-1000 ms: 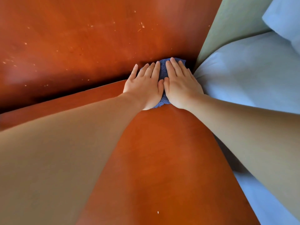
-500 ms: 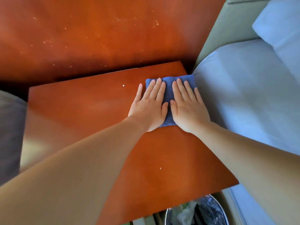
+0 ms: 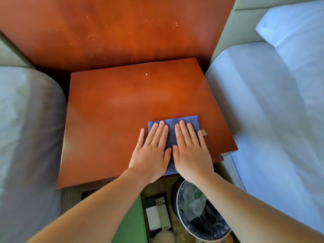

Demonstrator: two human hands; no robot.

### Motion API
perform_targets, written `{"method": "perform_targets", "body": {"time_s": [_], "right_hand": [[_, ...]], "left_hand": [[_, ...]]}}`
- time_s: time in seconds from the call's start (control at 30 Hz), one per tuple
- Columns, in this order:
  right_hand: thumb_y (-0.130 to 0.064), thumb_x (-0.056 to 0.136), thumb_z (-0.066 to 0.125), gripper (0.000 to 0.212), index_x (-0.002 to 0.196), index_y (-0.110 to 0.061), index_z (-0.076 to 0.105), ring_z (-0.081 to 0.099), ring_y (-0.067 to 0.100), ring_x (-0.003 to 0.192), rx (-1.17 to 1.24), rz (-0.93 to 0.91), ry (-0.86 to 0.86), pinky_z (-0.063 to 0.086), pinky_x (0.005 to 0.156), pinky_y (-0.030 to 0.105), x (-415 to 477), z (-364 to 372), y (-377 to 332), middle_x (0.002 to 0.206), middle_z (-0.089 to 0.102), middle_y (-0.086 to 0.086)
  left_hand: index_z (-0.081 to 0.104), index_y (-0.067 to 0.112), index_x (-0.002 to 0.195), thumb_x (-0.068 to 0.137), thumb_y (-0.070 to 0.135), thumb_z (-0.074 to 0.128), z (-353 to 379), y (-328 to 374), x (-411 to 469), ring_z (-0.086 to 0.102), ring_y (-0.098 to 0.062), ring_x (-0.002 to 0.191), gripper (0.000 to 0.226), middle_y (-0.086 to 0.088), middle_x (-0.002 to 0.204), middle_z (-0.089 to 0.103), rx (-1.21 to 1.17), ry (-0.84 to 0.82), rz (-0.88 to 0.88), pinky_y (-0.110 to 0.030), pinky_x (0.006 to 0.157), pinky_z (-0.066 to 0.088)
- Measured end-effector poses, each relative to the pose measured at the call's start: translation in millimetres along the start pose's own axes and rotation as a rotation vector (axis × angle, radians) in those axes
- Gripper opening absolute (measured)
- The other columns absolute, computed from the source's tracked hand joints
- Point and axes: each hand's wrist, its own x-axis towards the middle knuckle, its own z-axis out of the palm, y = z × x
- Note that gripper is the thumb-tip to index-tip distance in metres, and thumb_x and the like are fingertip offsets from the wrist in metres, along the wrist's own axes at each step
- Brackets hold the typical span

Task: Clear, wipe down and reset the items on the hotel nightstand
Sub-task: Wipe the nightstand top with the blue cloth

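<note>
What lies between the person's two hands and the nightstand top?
A folded blue cloth: the left hand and right hand press it flat on the nightstand top, near its front right corner, in the head view.

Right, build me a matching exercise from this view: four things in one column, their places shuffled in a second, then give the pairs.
Things
1. blue cloth
2. remote control
3. waste bin
4. pillow

Places
A. top right, on the bed
B. low in view, just left of the waste bin
C. bottom of the view, lined with a plastic bag
D. on the nightstand, flat under the left hand and right hand

Pairs: 1-D, 2-B, 3-C, 4-A
</note>
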Motion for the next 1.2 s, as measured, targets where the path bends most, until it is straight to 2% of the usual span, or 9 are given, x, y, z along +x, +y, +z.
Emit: {"method": "perform_targets", "body": {"time_s": [0.33,0.67,0.7,0.8,0.83,0.93,1.0,1.07,1.2], "right_hand": [[-0.032,0.094,0.026,0.061,0.148,-0.005,0.036,0.032,0.030,0.142,-0.015,-0.018,-0.040,0.025,0.112,0.050,-54.8,-3.3,-26.4,0.153,0.035,0.014],[-0.034,0.095,0.026,0.060,0.146,-0.004,0.038,0.039,0.029,0.139,0.012,-0.087,-0.094,0.029,0.109,0.048,-5.7,-4.9,-23.3,0.151,0.038,0.014],[-0.035,0.095,0.023,0.062,0.148,-0.005,0.032,0.035,0.028,0.141,0.021,-0.082,-0.101,0.025,0.112,0.047,4.2,-6.3,-26.1,0.154,0.033,0.013],[-0.041,0.090,-0.004,0.065,0.150,-0.015,-0.009,0.001,0.022,0.150,0.039,-0.105,-0.127,-0.003,0.118,0.040,33.8,-4.4,-31.4,0.160,-0.006,0.005],[-0.041,0.088,-0.009,0.065,0.147,-0.016,-0.015,-0.005,0.021,0.150,0.049,-0.106,-0.131,-0.007,0.117,0.039,46.1,-3.4,-32.4,0.160,-0.011,0.004],[-0.041,0.088,-0.011,0.067,0.150,-0.016,-0.016,-0.009,0.020,0.150,0.032,-0.096,-0.121,-0.009,0.118,0.039,88.2,-4.3,-35.5,0.162,-0.011,0.004],[-0.038,0.098,0.001,0.060,0.152,-0.016,-0.014,-0.013,0.019,0.149,0.032,-0.079,-0.132,-0.009,0.119,0.039,121.7,-2.2,-36.9,0.162,-0.015,0.003],[-0.035,0.103,0.012,0.059,0.153,-0.016,-0.013,-0.013,0.018,0.149,0.033,-0.072,-0.141,-0.008,0.120,0.039,154.4,-1.4,-38.2,0.162,-0.015,0.002],[-0.036,0.103,0.013,0.059,0.154,-0.017,-0.009,-0.010,0.018,0.150,0.025,-0.073,-0.113,-0.006,0.120,0.039,219.0,3.6,-38.3,0.163,-0.012,0.002]], "left_hand": [[-0.024,0.017,0.151,0.083,0.044,-0.019,11.6,-0.4,-63.6,-0.027,-0.016,0.145,0.073,0.001,0.158,-0.029,-0.006,-0.005,0.013,-0.044,0.120,-0.013],[-0.027,0.019,0.150,0.080,0.049,-0.022,2.6,-28.7,-32.7,-0.026,-0.011,0.145,0.076,0.005,0.157,-0.031,-0.012,-0.008,-0.020,-0.045,0.121,-0.010],[-0.027,0.019,0.150,0.080,0.049,-0.022,0.2,-34.6,-25.4,-0.026,-0.011,0.145,0.076,0.005,0.157,-0.030,-0.007,-0.005,-0.023,-0.045,0.121,-0.009],[-0.026,0.019,0.150,0.080,0.049,-0.021,-5.4,-52.8,-1.1,-0.024,-0.012,0.146,0.077,0.005,0.158,-0.029,0.002,-0.002,-0.034,-0.046,0.121,-0.008],[-0.025,0.019,0.150,0.081,0.049,-0.021,-7.2,-60.0,9.2,-0.023,-0.012,0.147,0.076,0.005,0.158,-0.028,0.009,0.003,-0.038,-0.045,0.121,-0.007],[-0.023,0.018,0.151,0.090,0.047,-0.010,-15.7,-82.5,43.0,-0.019,-0.012,0.148,0.069,0.004,0.160,-0.024,0.041,0.017,-0.043,-0.045,0.121,-0.007],[-0.020,0.018,0.152,0.094,0.045,-0.001,-22.6,-99.3,71.5,-0.017,-0.013,0.149,0.067,0.004,0.161,-0.022,0.052,0.018,-0.050,-0.045,0.121,-0.006],[-0.017,0.018,0.153,0.095,0.045,0.001,-29.9,-115.9,99.1,-0.015,-0.013,0.149,0.067,0.004,0.162,-0.020,0.071,0.028,-0.046,-0.045,0.122,-0.006],[-0.014,0.018,0.154,0.094,0.045,0.001,-40.6,-150.2,156.3,-0.013,-0.013,0.150,0.068,0.002,0.163,-0.016,0.087,0.049,-0.035,-0.043,0.122,-0.006]]}}
